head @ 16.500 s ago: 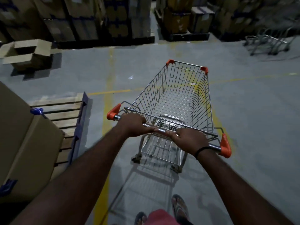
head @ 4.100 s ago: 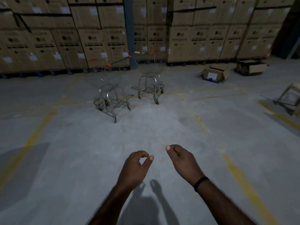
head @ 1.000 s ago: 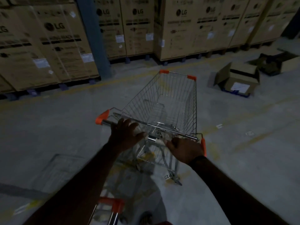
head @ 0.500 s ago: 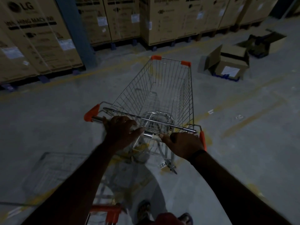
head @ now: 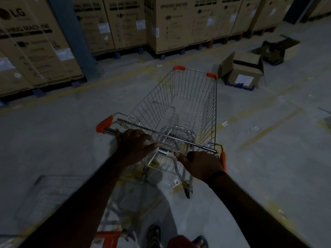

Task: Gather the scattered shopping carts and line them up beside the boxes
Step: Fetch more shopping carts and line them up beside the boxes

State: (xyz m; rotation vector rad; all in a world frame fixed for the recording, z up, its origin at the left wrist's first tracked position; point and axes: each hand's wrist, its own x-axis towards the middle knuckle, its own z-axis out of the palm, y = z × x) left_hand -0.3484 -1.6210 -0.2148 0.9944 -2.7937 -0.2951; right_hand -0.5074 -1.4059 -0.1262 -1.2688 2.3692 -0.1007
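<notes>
Gripping the handle (head: 165,151) of the cart (head: 180,104) with left hand (head: 136,145) and right hand (head: 201,165) curled round it, basket reaching ahead of the knuckles toward the boxes (head: 172,24); likely to clip the second cart (head: 110,236) low behind the left forearm, or the open carton (head: 241,76) ahead-right, if swung wide.

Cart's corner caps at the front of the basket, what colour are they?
Orange, on the shopping cart front corner caps; the basket itself is bare silver wire. Shows best in the head view.

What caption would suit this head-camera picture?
Left hand and right hand grip the shopping cart handle, facing stacked boxes.
</notes>
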